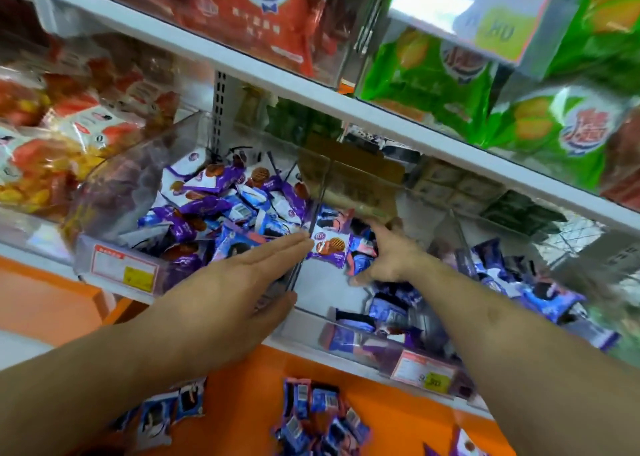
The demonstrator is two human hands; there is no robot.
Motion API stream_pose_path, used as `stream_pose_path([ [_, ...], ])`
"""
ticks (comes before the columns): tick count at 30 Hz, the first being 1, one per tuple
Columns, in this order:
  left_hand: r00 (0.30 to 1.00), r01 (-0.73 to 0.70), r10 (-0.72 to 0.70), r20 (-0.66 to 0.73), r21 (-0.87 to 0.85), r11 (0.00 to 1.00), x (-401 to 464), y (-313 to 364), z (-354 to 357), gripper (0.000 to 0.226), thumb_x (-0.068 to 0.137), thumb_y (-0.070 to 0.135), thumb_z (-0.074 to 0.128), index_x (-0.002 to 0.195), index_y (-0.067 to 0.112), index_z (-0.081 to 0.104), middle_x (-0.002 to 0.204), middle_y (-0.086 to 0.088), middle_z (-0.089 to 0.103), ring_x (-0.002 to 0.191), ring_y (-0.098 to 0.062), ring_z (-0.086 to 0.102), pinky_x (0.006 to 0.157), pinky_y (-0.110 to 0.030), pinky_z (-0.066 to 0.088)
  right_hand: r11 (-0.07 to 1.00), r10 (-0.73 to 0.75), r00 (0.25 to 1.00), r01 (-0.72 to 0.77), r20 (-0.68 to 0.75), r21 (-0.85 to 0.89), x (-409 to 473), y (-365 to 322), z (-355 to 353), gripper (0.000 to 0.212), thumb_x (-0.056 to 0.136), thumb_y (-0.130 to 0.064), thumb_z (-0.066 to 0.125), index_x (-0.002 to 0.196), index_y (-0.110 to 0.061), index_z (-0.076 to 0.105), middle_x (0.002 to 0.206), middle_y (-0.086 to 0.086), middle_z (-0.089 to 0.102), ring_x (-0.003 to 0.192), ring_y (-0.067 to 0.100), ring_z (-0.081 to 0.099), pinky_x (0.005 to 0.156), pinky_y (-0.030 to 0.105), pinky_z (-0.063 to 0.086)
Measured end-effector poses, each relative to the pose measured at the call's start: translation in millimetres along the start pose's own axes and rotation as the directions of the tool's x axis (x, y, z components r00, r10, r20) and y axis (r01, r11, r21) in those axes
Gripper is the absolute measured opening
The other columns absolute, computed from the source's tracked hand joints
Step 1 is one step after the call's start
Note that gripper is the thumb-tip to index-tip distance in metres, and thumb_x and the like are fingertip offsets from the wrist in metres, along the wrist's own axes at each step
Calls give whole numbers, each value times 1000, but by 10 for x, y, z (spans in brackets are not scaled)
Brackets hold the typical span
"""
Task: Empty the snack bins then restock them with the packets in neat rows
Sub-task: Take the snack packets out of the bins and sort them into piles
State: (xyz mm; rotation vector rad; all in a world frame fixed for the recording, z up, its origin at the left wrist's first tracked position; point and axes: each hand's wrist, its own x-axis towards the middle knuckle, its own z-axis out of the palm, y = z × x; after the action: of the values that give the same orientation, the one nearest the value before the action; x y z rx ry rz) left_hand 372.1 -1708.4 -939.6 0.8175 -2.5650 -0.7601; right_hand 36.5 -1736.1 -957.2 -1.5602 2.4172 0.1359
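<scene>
Clear plastic snack bins stand side by side on a white shelf. The left bin [114, 192] is heaped with purple and white packets [214, 209]. The middle bin [332, 293] shows bare floor with a few blue and pink packets [388, 310]. My left hand [239, 282] lies flat with straight fingers along the clear divider [317, 209], fingertips beside a purple waffle packet [329, 247]. My right hand [388, 251] reaches into the middle bin, its fingers curled down over a clump of blue-pink packets [362, 258].
Loose blue packets [311, 417] lie on the orange ledge [242, 403] below the shelf. More packets [540, 296] fill the right bin. The upper shelf edge [311, 95] hangs close above, with red bags [273, 15] and green bags [450, 74]. Orange-white bags [52, 137] sit left.
</scene>
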Motion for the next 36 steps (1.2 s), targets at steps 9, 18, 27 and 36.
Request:
stream_pose_path([
  [9,1000,12,-12,-15,5,1000,-27,64,4,72,106,48,46,154,66,-4,152,55,-14,137,23,9,111,-10,24,996,-77,994,80,78,-33,-78,66,-31,123,39,-72,90,147,-61,33,138,5,32,123,32,53,110,44,48],
  [18,1000,17,-17,-4,-3,1000,-21,88,2,72,107,46,47,156,62,-3,155,51,-13,150,10,19,113,-14,25,976,-150,980,168,-133,135,-75,91,26,45,61,-34,99,98,-39,73,104,-6,66,87,16,68,75,34,61],
  [27,998,47,-49,38,58,997,-102,249,-96,76,107,44,49,161,53,-3,163,41,-14,152,-1,26,117,-24,32,897,-105,930,241,-353,370,-915,70,-340,34,76,-35,93,103,-49,77,103,-18,76,75,9,73,66,34,62],
  [36,995,44,6,95,-517,855,-249,1076,-43,84,82,42,86,145,59,34,143,41,45,127,13,51,99,-23,54,257,-107,955,297,-278,920,-2675,-128,-305,32,73,-9,89,103,-16,79,96,13,79,81,22,74,68,30,57],
])
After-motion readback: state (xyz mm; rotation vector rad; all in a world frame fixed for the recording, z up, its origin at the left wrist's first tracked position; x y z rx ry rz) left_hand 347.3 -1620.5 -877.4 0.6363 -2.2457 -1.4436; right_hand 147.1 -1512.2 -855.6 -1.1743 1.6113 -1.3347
